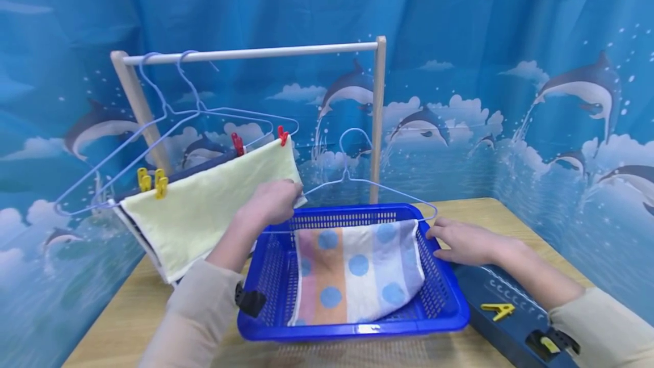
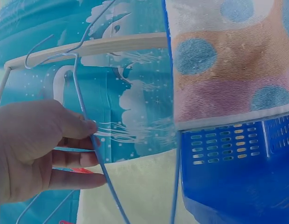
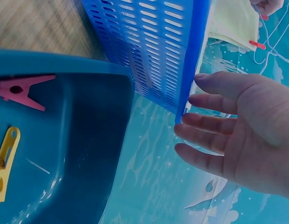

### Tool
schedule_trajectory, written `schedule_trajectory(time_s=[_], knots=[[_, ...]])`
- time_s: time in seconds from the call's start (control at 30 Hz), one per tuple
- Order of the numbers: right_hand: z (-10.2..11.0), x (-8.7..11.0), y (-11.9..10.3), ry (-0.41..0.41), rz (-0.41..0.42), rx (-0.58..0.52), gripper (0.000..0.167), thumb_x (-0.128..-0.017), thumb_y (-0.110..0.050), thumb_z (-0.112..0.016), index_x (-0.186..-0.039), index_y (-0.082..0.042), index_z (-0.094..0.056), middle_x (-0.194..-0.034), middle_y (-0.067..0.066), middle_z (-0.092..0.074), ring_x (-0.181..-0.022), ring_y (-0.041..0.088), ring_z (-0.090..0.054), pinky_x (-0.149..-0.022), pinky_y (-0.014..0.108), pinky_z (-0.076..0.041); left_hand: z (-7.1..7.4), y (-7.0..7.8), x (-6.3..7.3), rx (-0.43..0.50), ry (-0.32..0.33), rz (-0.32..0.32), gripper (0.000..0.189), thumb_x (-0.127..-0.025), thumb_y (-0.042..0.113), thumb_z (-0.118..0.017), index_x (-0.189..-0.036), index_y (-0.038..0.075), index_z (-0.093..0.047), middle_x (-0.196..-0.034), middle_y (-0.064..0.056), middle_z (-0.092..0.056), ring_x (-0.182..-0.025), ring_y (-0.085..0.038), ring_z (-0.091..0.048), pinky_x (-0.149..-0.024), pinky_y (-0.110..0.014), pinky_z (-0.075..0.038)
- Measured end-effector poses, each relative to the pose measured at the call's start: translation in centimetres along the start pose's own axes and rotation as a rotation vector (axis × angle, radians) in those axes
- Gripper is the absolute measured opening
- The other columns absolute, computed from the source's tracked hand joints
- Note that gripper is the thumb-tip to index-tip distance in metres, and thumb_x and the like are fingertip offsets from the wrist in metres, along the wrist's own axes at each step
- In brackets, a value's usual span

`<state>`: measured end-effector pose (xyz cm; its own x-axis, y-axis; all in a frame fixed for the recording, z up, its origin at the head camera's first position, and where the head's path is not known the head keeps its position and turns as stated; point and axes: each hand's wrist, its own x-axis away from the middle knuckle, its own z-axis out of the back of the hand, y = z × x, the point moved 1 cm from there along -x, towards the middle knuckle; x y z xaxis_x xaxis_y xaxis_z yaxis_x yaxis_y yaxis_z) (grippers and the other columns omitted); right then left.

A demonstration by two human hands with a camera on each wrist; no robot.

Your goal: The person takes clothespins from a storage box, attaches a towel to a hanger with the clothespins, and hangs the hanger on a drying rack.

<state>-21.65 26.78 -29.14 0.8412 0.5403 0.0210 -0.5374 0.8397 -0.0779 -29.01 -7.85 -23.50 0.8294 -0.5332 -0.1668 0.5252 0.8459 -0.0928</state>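
Note:
My left hand [image 1: 276, 200] pinches the sloping arm of a light-blue wire hanger [image 2: 99, 156] between thumb and fingers. A small towel [image 1: 357, 266] with pastel stripes and blue dots hangs from the hanger's lower bar, its lower part inside the blue plastic basket [image 1: 352, 331]. By the basket's right rim, close to the hanger's right corner, is my right hand [image 1: 467, 240]. Its fingers are spread and fairly straight in the right wrist view, with the thumb tip at the rim. A pale yellow towel [image 1: 204, 209] hangs on a rack hanger behind my left hand.
A rack [image 1: 255, 51] with a white bar holds two hangers at its left end. Red [image 1: 283, 136] and yellow clothespins [image 1: 160, 183] clip the yellow towel. To the right of the basket, a dark blue bin [image 3: 95, 140] holds a yellow clothespin [image 1: 497, 310] and a pink clothespin [image 3: 25, 91].

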Motion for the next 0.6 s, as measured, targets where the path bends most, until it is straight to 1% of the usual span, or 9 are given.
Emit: schedule_trajectory(time_s=[0.13, 0.23, 0.37, 0.5, 0.6], knots=[[-0.2, 0.0, 0.1, 0.028, 0.032, 0.004, 0.028, -0.086, -0.017, -0.064, -0.109, -0.002, -0.061, -0.104, 0.009, -0.053, -0.095, 0.026, -0.055, -0.08, 0.042, -0.046, 0.3, 0.0, 0.2, -0.039, 0.065, -0.03, 0.008, -0.082, 0.005, -0.06, -0.089, 0.01, -0.058, -0.08, -0.004, -0.056, -0.068, -0.021, -0.055, -0.059, -0.037, -0.047], [-0.3, 0.0, 0.1, 0.05, 0.05, 0.012, 0.028, -0.085, -0.016, -0.064, -0.109, -0.002, -0.061, -0.109, 0.012, -0.053, -0.102, 0.031, -0.054, -0.084, 0.045, -0.045, 0.6, -0.1, 0.4, -0.056, 0.116, -0.03, 0.009, -0.083, 0.006, -0.06, -0.091, 0.008, -0.059, -0.082, -0.006, -0.057, -0.069, -0.024, -0.056, -0.06, -0.039, -0.048], [-0.4, -0.2, 0.1, 0.058, 0.042, 0.031, 0.027, -0.085, -0.018, -0.064, -0.108, -0.003, -0.06, -0.112, 0.013, -0.053, -0.103, 0.031, -0.053, -0.084, 0.046, -0.044, 1.1, -0.5, 0.7, -0.064, 0.172, 0.001, 0.011, -0.083, 0.008, -0.061, -0.093, 0.006, -0.059, -0.083, -0.008, -0.057, -0.069, -0.025, -0.056, -0.06, -0.039, -0.048], [-0.4, -0.3, 0.1, 0.056, 0.026, 0.034, 0.025, -0.086, -0.02, -0.064, -0.106, -0.006, -0.06, -0.106, 0.007, -0.052, -0.096, 0.025, -0.053, -0.079, 0.042, -0.046, 1.4, -1.1, 1.0, -0.081, 0.212, 0.036, 0.016, -0.079, 0.005, -0.061, -0.095, 0.003, -0.058, -0.084, -0.01, -0.057, -0.069, -0.026, -0.055, -0.057, -0.038, -0.047], [-0.4, -0.4, 0.1, 0.055, 0.015, 0.017, 0.027, -0.086, -0.021, -0.064, -0.107, -0.006, -0.06, -0.105, 0.006, -0.052, -0.096, 0.024, -0.053, -0.079, 0.042, -0.046, 1.6, -1.4, 1.3, -0.083, 0.233, 0.069, 0.021, -0.078, 0.004, -0.061, -0.099, 0.002, -0.058, -0.087, -0.011, -0.057, -0.072, -0.028, -0.055, -0.057, -0.039, -0.047]])
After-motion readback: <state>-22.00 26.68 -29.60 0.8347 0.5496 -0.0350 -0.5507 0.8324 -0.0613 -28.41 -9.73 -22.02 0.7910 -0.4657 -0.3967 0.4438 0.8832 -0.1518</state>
